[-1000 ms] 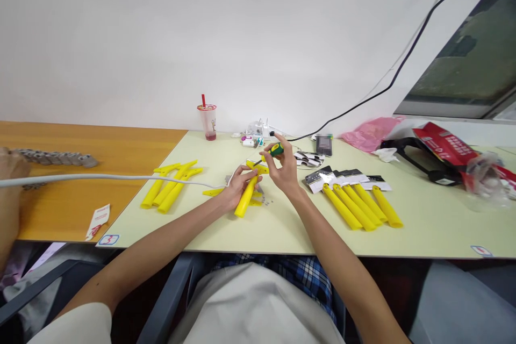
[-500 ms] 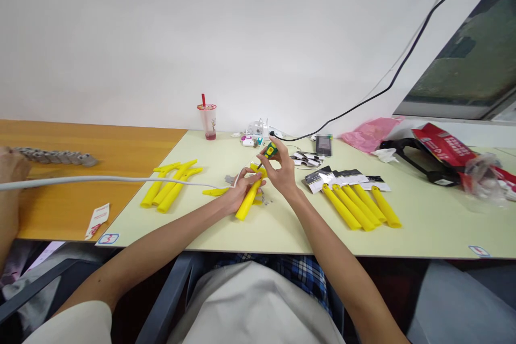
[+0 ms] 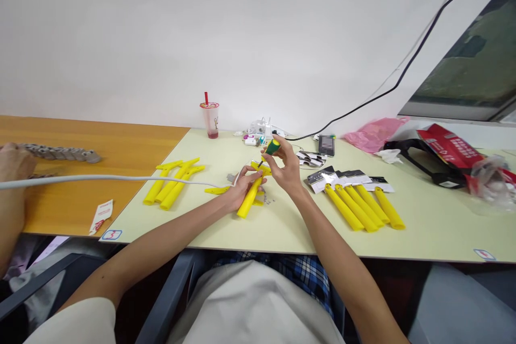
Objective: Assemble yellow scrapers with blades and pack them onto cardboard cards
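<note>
My left hand [image 3: 241, 189] is closed around a yellow plastic handle with a crosspiece [image 3: 250, 199], tilted above the table. In my right hand [image 3: 287, 166] is a green-and-yellow screwdriver [image 3: 271, 148], its shaft pointing down at the crosspiece end of the handle. Fingers partly cover the spot where the tip meets the plastic. Small metal screws [image 3: 269, 200] lie scattered on the table beside the handle. A loose yellow piece [image 3: 216, 191] and small grey parts [image 3: 231, 177] rest near my left hand. A white cable [image 3: 141, 178] runs to my left wrist.
Yellow T-shaped handles [image 3: 177, 188] lie to the left. Several yellow tubes [image 3: 357, 205] with black-and-white cards [image 3: 322, 177] lie right. A drink cup [image 3: 210, 120] stands at the back. Another person's hand [image 3: 16, 164] is by grey parts [image 3: 60, 153] on the orange table.
The screwdriver handle has turned in my right hand, and my fingers have shifted on it. My left hand keeps its hold on the yellow handle. The view has moved slightly.
</note>
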`<act>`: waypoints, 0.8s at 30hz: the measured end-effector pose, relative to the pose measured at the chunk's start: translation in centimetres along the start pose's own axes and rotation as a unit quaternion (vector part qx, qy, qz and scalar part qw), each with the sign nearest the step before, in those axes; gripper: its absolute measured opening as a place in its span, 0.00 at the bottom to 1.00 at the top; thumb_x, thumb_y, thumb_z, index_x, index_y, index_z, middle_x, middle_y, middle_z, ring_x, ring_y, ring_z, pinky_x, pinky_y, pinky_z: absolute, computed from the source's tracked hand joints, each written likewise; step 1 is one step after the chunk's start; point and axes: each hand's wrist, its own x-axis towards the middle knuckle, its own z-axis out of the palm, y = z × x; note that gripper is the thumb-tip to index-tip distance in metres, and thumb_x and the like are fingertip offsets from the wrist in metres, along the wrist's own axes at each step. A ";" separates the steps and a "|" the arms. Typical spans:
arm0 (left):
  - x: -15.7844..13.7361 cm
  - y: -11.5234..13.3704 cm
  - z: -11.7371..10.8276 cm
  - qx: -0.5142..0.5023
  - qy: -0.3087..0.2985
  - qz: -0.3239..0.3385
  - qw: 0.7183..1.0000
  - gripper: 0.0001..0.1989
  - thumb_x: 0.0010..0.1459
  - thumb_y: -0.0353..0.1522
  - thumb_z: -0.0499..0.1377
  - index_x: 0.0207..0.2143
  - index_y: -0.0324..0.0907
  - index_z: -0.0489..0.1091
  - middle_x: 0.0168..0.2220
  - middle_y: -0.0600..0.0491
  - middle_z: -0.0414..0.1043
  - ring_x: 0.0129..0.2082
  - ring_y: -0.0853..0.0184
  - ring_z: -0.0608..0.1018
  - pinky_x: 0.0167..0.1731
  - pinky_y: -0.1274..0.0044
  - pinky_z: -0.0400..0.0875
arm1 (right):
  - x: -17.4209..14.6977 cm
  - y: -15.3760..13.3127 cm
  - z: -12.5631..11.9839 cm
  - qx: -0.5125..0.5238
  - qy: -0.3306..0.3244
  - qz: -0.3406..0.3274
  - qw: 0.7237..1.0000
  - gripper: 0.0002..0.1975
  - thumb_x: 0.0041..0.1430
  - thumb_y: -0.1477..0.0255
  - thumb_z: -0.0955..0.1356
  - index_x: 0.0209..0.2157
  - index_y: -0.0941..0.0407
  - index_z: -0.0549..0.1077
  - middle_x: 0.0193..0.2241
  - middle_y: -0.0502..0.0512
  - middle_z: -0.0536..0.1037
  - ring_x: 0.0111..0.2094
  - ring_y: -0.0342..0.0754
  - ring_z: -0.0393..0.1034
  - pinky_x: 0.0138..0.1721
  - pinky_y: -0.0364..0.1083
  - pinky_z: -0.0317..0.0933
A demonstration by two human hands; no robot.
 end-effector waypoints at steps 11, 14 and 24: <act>-0.1 -0.4 0.2 0.018 -0.018 -0.010 1.000 0.31 0.43 0.33 0.82 0.38 0.46 0.63 0.43 0.51 0.80 0.35 0.65 0.84 0.24 0.80 0.69 | 0.2 0.1 0.1 -0.079 0.054 -0.026 0.995 0.31 0.66 0.57 0.78 0.66 0.44 0.71 0.45 0.54 0.79 0.36 0.50 0.75 0.39 0.51 0.79; -0.4 -0.3 0.3 0.014 -0.015 -0.012 1.000 0.31 0.43 0.33 0.82 0.39 0.46 0.63 0.43 0.51 0.80 0.36 0.64 0.84 0.24 0.80 0.70 | 0.2 0.4 0.0 -0.091 0.058 -0.041 0.993 0.30 0.67 0.59 0.78 0.66 0.45 0.71 0.46 0.55 0.79 0.36 0.50 0.76 0.39 0.51 0.79; 0.0 0.2 -0.1 0.022 0.001 -0.006 1.000 0.30 0.46 0.36 0.82 0.42 0.47 0.66 0.41 0.51 0.78 0.38 0.65 0.82 0.26 0.80 0.70 | 0.5 -4.0 -4.6 -0.104 0.118 -0.069 0.985 0.27 0.69 0.62 0.77 0.64 0.45 0.68 0.50 0.60 0.81 0.47 0.61 0.84 0.52 0.64 0.81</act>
